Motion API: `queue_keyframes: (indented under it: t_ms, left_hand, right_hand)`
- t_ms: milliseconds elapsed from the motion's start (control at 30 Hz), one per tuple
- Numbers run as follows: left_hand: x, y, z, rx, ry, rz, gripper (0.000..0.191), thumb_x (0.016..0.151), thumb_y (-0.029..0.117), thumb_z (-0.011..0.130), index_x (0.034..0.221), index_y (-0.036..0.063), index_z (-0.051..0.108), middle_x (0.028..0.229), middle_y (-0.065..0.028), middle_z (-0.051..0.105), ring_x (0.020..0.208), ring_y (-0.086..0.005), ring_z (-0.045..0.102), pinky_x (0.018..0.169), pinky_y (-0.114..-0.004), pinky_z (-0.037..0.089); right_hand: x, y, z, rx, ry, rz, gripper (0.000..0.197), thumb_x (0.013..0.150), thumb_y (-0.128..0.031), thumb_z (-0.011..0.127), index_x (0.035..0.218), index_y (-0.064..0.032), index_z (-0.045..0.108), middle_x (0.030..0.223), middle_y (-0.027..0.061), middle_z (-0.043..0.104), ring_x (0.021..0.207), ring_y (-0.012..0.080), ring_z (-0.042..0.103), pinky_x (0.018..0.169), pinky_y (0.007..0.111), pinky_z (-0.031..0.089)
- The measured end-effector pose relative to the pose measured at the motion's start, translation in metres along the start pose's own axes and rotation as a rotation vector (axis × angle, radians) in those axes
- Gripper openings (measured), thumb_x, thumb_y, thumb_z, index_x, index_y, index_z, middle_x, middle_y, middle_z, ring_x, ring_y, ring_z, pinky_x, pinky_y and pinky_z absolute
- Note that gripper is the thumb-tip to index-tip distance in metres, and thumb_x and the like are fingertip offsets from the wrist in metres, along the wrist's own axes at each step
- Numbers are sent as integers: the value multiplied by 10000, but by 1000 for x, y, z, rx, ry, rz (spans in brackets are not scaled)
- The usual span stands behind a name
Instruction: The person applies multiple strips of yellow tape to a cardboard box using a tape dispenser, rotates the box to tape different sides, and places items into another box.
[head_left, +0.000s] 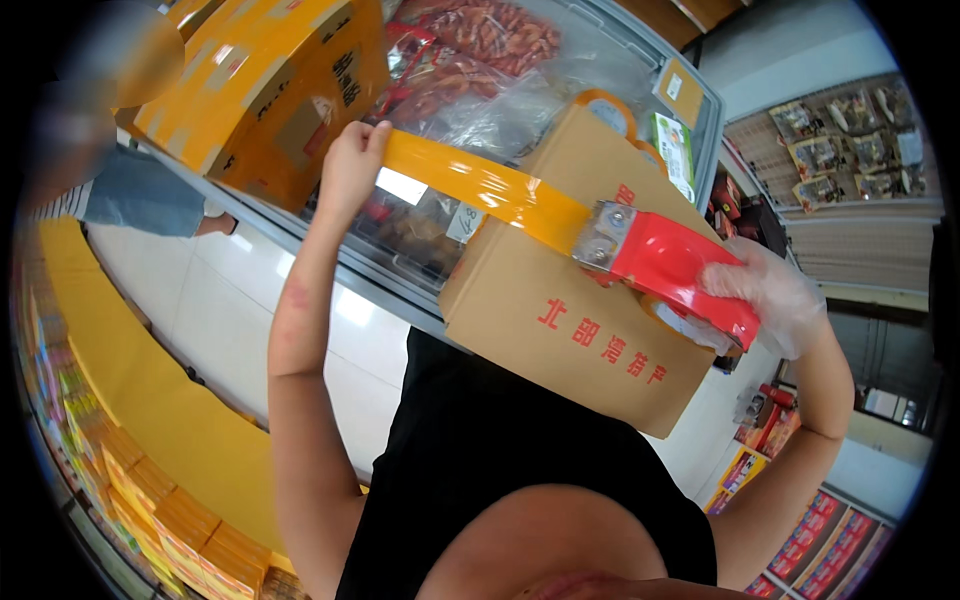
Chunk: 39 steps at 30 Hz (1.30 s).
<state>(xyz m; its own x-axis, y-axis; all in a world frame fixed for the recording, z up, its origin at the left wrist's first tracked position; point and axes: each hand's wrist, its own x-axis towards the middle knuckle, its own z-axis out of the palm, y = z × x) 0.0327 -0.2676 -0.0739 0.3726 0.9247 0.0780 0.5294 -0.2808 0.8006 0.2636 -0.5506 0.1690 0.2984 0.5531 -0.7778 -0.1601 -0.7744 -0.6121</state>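
Note:
My left hand (352, 169) pinches the free end of a strip of yellow packing tape (480, 184). The strip stretches to a red tape dispenser (675, 259) with a toothed metal head. Gripping the dispenser's rear is my right hand (780, 296), in a clear plastic glove. A tape roll (671, 315) shows partly beneath the red body. Below the dispenser lies a brown cardboard box (517, 289) with red printed characters, resting on a glass-topped freezer. The taut strip passes over the box and, toward my left hand, beyond its edge; whether it touches the cardboard I cannot tell.
A large carton (262, 105) wrapped in yellow tape stands at the upper left. The chest freezer (679, 56) holds bagged reddish food (480, 37). More tape rolls (604, 112) sit behind the box. A blurred person (142, 191) stands at left, near a yellow-covered counter (165, 375).

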Motion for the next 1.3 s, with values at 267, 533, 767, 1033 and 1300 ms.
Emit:
queue_keyframes:
  t_ms: [267,533,767,1033,1300]
  left_hand:
    - [-63,-2,83,319,-300,189,345,897,336,442,849,-2,494,640,-181,607,595,-373,599,529,-459,467]
    - [-79,-3,100,212,-603,167,371,921,368,375,944,6,451,704,-197,616,669,-373,608,582,-470,463]
    - [-76,-25,118,246,-730,200,325,922,308,354,983,7,460,856,-227,613,800,-376,602,700,-470,457]
    - [-59,17,105,-660,-547,146,681,921,526,319,1391,41,230,1336,-174,415,1206,-211,438,968,-341,361]
    - [-78,-7,127,-785,-1104,-200,726,928,546,226,1409,13,120,1449,-169,198,1339,-292,190,1086,-360,182]
  right_hand:
    - [-6,-3,6,-13,69,56,562,721,-254,737,1150,37,522,1013,76,617,891,133,588,820,256,457]
    - [6,-1,13,31,109,-16,595,631,-305,798,1044,9,507,884,110,625,679,205,631,597,306,537]
    - [-1,-3,16,40,129,-15,499,655,-282,773,985,8,534,803,127,636,578,207,638,477,301,545]
    - [-10,-6,20,61,40,-18,548,692,-255,740,1088,67,541,960,148,633,817,210,638,754,297,521]
    - [-14,-7,18,154,5,-73,521,679,-216,743,1050,89,543,909,172,633,734,211,652,605,287,553]
